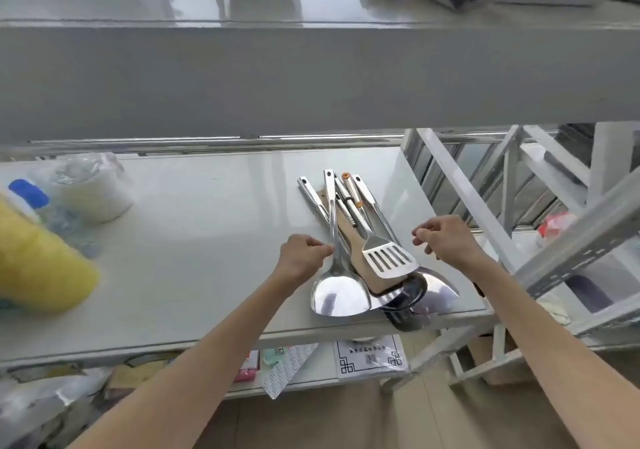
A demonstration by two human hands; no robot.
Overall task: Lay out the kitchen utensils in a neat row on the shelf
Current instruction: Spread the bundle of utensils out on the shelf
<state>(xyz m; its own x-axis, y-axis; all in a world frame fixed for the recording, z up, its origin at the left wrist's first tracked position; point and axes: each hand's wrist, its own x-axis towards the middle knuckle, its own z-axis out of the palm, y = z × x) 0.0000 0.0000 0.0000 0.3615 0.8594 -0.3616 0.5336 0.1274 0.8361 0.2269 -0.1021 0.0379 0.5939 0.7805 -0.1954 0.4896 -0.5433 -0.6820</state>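
Head camera view, looking down at a pale grey shelf (pixel 207 240) with two bare forearms reaching in from the near edge. On the right part of the shelf lies a heap of kitchen utensils (pixel 360 240), not in a row but stacked over one another, handles pointing to the far side and heads toward the near edge. Among them, a solid steel turner (pixel 337 294) lies at the left of the heap, its broad shiny head near the shelf's front edge. A slotted spatula (pixel 389 259) rests on top, tilted, its slotted head over a wooden spatula (pixel 360 258). A steel ladle (pixel 410 292) has its bowl at the front edge, partly hanging over it, and another wide steel blade (pixel 440 291) lies at the right. Two small orange caps mark thinner tools at the far end of the heap. The left hand (pixel 304 258) is at the left side of the heap, fingers curled in narrowly, fingertips touching or just beside the long handle of the solid turner; whether it truly grips it cannot be told. The right hand (pixel 446 240) hovers just right of the heap, fingers loosely curled and pinched close together, holding nothing. At the far left of the shelf sits a wrapped white roll (pixel 90 192), with a blurred yellow object (pixel 38 261) and a blue cap (pixel 27 192) nearer. Another shelf board (pixel 311 74) crosses above, and papers and packets lie on a lower level.
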